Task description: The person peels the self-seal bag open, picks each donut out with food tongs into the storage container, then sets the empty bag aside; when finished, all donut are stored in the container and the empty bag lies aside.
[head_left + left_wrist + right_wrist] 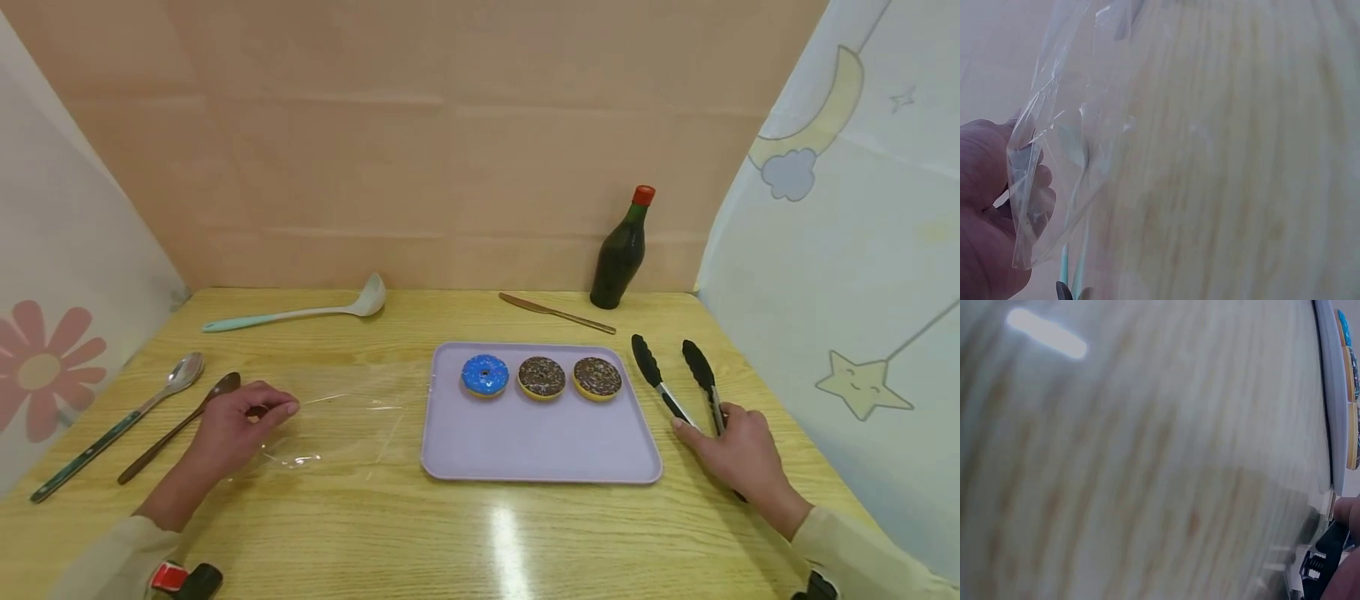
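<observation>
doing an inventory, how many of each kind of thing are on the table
donuts: 3
spoons: 2
ladle: 1
knife: 1
tongs: 1
bottle: 1
tray: 1
plastic bag: 1
total: 11

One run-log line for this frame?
left hand: pinches clear bag | right hand: grips tongs | tray: three donuts
</observation>
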`<state>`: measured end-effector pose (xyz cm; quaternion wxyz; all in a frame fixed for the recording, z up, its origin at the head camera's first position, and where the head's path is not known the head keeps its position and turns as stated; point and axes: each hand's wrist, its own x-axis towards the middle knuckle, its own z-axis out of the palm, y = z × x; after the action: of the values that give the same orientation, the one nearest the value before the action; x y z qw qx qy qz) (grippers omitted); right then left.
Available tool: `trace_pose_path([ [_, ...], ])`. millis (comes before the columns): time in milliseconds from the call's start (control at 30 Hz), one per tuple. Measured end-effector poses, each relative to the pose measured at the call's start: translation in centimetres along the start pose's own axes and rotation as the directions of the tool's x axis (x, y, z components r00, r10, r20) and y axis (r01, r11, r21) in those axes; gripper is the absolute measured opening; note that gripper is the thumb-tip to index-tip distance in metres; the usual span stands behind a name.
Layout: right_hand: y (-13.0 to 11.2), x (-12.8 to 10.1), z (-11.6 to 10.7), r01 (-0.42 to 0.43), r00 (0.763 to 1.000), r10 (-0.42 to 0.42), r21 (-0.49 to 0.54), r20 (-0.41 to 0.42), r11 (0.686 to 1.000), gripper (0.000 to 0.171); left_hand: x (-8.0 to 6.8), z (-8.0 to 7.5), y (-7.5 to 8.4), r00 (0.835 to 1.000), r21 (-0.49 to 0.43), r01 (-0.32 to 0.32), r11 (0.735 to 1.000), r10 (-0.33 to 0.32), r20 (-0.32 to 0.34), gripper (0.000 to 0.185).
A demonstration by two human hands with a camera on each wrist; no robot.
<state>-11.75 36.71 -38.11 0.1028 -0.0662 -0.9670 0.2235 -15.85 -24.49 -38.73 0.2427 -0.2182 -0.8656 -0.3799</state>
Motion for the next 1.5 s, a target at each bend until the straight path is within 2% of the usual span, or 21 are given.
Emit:
trace_pose_path([
  [267,0.1,0.2,0.6,-0.008,1.0,0.008,-0.026,0.001,1.0,0.092,0.3,-0.1,0.6,1.0,0.015,-0.013,1.0,0.013,-0.007,0.016],
  [367,0.2,0.3,0.2,-0.025,0.998,0.025,-0.012,0.058,1.0,0.094,0.5,-0.2,0.5,1.0,0.04,-0.02,0.999,0.02,-0.017,0.015],
  [500,0.5,0.5,-0.5,-0.067,0.989,0.063,0.025,0.137,0.997,0.096,0.5,-0.4,0.2,1.0,0.071,-0.004,0.997,0.004,0.001,0.004],
  [633,0.9,0.6,-1.0,-0.103,0.981,0.093,0.05,0.168,0.993,0.097,0.5,-0.6,-0.1,1.0,0.094,-0.004,0.996,0.002,0.016,0.004],
  [733,1.0,0.6,-1.1,-0.124,0.977,0.109,0.071,0.184,0.99,0.097,0.6,-0.5,-0.2,0.999,0.086,-0.028,0.996,0.026,0.025,0.004],
  [867,1.0,0.6,-1.1,-0.124,0.976,0.106,0.083,0.188,0.989,0.096,0.7,-0.5,-0.3,0.997,0.034,-0.053,0.998,0.051,0.063,0.015],
  [967,0.8,0.6,-1.0,-0.115,0.978,0.099,0.081,0.183,0.99,0.096,0.6,-0.5,-0.3,0.993,0.024,-0.055,0.998,0.052,0.103,0.013],
  [1133,0.5,0.8,-0.9,-0.105,0.98,0.091,0.073,0.179,0.992,0.095,0.1,-0.6,-0.3,0.985,0.071,-0.057,0.996,0.044,0.168,0.003],
  [1333,0.5,0.9,-0.8,-0.098,0.98,0.084,0.071,0.178,0.993,0.094,-0.2,-0.5,-0.2,0.975,0.11,-0.032,0.993,0.007,0.222,0.012],
  [1500,0.6,0.8,-0.8,-0.095,0.982,0.081,0.076,0.168,0.993,0.094,-0.2,-0.4,0.0,0.972,0.101,-0.06,0.993,0.036,0.231,0.012],
])
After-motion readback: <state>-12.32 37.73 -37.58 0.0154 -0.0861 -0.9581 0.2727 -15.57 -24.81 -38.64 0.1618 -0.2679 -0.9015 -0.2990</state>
